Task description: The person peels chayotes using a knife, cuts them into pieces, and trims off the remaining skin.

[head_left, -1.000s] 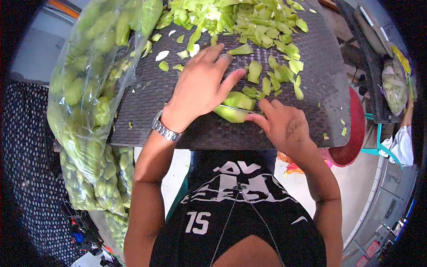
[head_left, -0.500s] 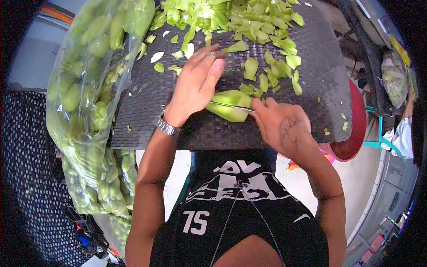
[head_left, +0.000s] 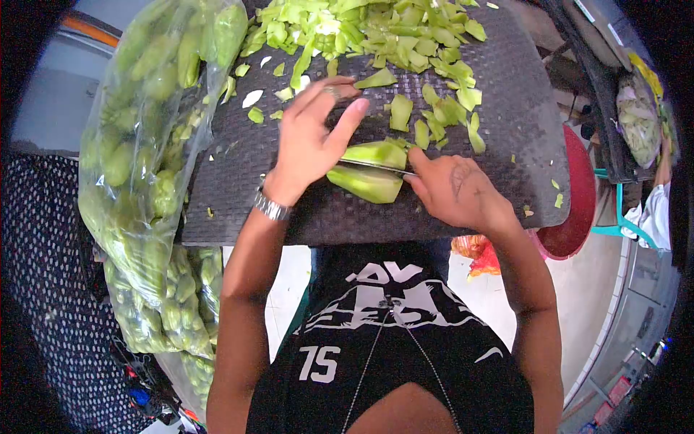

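A peeled pale-green chayote (head_left: 367,186) lies on the dark woven tabletop (head_left: 253,217). My right hand (head_left: 459,189) is closed around the handle of a knife (head_left: 372,167), whose blade runs lengthwise in the chayote, with a gap between the two sides. Across the blade's far end rests the heel of my left hand (head_left: 311,137), its fingers stretched out and the thumb apart. Whether the left palm touches the blade, the chayote or both is hidden. Green peelings (head_left: 401,112) lie just beyond the hands.
A large heap of green peelings (head_left: 318,32) covers the table's far side. On the left stands a clear plastic bag (head_left: 137,145) full of chayotes, with more bagged chayotes (head_left: 170,304) below. A red tub (head_left: 578,195) is below the right edge. Another person's white clothing (head_left: 654,217) shows far right.
The knife has gone deeper, and the chayote has parted along the blade into two sides. My right hand has moved slightly; my left hand stays over the blade's far end.
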`<control>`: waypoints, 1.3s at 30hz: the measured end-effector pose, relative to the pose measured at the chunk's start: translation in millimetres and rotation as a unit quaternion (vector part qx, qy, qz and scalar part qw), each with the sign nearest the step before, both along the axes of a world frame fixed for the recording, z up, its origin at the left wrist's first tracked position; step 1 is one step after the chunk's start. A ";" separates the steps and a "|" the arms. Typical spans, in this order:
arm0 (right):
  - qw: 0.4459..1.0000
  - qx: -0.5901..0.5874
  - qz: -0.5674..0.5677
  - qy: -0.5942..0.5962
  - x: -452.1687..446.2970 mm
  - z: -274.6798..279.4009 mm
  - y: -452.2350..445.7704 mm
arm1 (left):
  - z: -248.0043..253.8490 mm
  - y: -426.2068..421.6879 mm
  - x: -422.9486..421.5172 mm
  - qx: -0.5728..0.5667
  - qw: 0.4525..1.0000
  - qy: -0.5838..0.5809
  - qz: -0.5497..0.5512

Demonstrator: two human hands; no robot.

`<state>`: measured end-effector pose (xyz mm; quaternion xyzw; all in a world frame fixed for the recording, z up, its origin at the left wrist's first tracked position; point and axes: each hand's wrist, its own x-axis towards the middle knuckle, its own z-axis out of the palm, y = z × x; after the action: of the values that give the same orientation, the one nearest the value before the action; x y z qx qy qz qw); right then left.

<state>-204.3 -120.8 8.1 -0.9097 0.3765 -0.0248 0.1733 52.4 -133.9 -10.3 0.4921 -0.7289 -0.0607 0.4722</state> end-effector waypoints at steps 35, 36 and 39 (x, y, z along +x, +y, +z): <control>0.776 0.354 -0.302 -0.425 -21.1 0.2 20.0 | -22.5 68.3 -91.5 0.223 0.958 0.139 -0.116; 0.766 0.354 -0.296 -0.447 -22.3 -4.9 20.7 | -18.5 69.5 -92.5 0.252 0.948 0.155 -0.116; 0.729 0.357 -0.290 -0.507 -26.8 -6.0 23.8 | -23.4 70.0 -90.3 0.316 0.877 0.350 -0.094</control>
<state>-231.1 -96.9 2.1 -0.4800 0.4593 -0.3952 0.6344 -38.0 -63.9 -33.7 0.4905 -0.5013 -0.4999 0.5081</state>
